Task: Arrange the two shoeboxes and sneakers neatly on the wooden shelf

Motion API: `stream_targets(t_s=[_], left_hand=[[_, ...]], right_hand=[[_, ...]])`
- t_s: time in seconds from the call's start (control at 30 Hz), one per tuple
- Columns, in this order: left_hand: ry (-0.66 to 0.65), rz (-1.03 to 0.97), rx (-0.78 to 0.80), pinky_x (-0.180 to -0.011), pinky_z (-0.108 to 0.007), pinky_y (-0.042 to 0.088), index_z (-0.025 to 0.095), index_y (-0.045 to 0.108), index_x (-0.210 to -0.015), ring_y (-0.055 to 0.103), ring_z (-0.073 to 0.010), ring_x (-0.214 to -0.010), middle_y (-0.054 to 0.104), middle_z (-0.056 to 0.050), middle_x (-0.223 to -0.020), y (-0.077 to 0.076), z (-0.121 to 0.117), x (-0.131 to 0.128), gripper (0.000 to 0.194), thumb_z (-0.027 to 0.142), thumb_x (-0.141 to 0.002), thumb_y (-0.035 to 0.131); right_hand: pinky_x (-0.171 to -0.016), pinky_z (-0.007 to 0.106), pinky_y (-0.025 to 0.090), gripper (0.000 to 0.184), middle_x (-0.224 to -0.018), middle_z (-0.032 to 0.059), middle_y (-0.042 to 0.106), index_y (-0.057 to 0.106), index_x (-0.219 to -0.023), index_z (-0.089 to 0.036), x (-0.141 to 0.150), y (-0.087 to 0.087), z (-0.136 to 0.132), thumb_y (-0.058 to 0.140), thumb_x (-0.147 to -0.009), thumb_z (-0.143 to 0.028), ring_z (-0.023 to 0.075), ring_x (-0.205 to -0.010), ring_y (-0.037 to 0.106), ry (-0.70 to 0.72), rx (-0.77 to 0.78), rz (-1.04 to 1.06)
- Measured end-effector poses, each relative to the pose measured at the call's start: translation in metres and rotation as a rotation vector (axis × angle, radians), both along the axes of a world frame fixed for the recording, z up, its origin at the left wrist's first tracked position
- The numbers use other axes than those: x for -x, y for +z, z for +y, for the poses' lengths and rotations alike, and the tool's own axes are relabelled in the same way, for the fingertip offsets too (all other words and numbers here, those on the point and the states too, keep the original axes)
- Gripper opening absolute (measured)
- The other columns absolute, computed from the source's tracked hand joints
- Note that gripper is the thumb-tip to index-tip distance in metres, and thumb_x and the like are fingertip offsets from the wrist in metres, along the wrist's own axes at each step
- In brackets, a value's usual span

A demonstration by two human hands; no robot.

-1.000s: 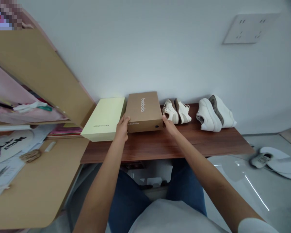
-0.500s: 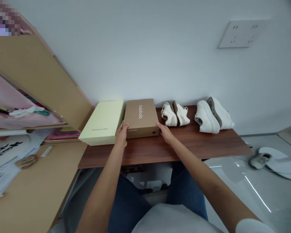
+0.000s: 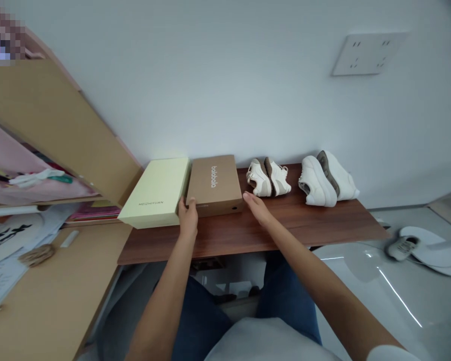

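Note:
A brown shoebox (image 3: 216,178) marked "balabala" lies flat on a reddish-brown wooden shelf top (image 3: 229,236). At its front left corner is my left hand (image 3: 188,218), thumb and fingers apart, the fingers by the narrow gap between the boxes. Just off the box's front right corner, my right hand (image 3: 258,208) has its fingers stretched out and holds nothing. On the left, beside the brown box, lies a pale yellow shoebox (image 3: 160,188) marked "MEIZHIYUAN". To the right stands a small pair of cream sneakers (image 3: 268,178) with brown linings.
Larger white shoes (image 3: 319,180) stand farther right on the shelf top. A tan desk (image 3: 60,291) with papers and a shelf unit (image 3: 60,115) border the left. Behind rises a wall with a socket plate (image 3: 370,52). A sneaker (image 3: 402,247) rests near a white base on the floor.
My right hand has come away from the brown box's right side. My left hand's fingers have loosened at its left corner. The view has shifted slightly; the boxes and shoes stay in place.

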State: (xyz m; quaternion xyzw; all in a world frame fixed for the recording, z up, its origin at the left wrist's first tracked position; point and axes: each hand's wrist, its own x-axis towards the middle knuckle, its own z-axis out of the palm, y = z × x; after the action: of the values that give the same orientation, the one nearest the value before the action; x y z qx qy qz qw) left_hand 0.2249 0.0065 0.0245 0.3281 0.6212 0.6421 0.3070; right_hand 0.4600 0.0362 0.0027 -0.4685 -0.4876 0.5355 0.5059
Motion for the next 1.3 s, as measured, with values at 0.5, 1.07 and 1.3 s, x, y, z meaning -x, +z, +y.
stream_targets(t_s=[0.5,1.07,1.3], left_hand=[[-0.490,0.424,0.100,-0.119,-0.044,0.026,0.012,0.035,-0.149,0.031,-0.0320,-0.147,0.036,-0.023,-0.155,-0.022,0.040,-0.203,0.078,0.029,-0.081,0.070],[-0.494,0.749,0.166,-0.093,-0.035,0.046,0.016,0.058,-0.120,0.063,-0.0267,-0.111,0.069,-0.014,-0.118,-0.011,0.078,-0.202,0.041,0.026,-0.082,0.070],[-0.620,1.313,0.286,-0.096,-0.040,0.046,0.014,0.055,-0.117,0.059,-0.0317,-0.119,0.065,-0.020,-0.120,0.027,0.073,-0.211,0.033,0.019,-0.085,0.063]], right_hand=[[-0.112,0.044,0.038,0.073,-0.143,0.0228,0.052,0.047,-0.140,-0.006,-0.141,-0.012,0.036,0.066,-0.081,-0.045,0.0317,-0.135,0.048,-0.365,0.008,-0.627],[-0.086,0.032,0.048,0.026,-0.103,0.0055,0.069,0.060,-0.106,-0.018,-0.165,0.019,0.057,0.067,-0.082,-0.026,0.0189,-0.093,0.063,-0.116,-0.222,-0.868],[-0.088,0.038,0.049,0.040,-0.118,0.0179,0.066,0.052,-0.125,-0.015,-0.144,0.054,0.048,0.063,-0.090,-0.030,0.0299,-0.109,0.063,0.075,-0.295,-1.314]])
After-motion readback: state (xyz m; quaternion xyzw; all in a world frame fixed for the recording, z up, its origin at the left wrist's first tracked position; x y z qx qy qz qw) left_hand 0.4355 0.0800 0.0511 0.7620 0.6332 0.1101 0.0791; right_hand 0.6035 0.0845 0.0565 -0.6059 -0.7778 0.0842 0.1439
